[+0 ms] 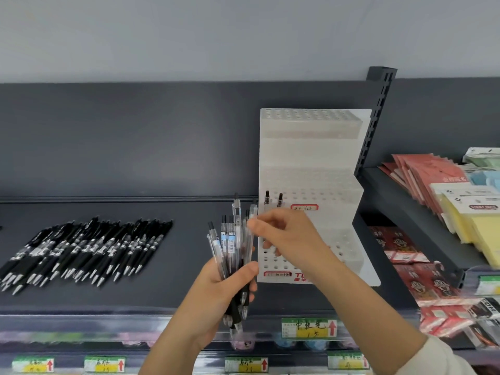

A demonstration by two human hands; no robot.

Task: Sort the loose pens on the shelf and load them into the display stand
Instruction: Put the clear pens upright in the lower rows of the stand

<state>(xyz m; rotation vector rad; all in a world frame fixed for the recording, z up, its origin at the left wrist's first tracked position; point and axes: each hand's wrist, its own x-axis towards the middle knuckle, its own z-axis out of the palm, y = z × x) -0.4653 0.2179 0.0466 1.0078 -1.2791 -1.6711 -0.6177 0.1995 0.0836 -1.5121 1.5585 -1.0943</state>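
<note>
Left hand (221, 290) grips a bundle of pens (230, 239) upright; right hand (289, 236) fingers (255, 226) pinch one clear pen (253, 212) near its top, display stand (311, 163) just behind them. Light, stiff, slick barrels: probably best pinched high, by the clip end.

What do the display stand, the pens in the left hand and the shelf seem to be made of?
Display stand: white plastic, probably, matte to slightly translucent; moulded tiers with rows of holes. Clear pens gripped in the left hand, one pinched by the right hand: transparent glossy plastic barrels, refills visible inside; dark grips, perhaps rubber. Shelf: likely painted metal, matte dark grey.
</note>
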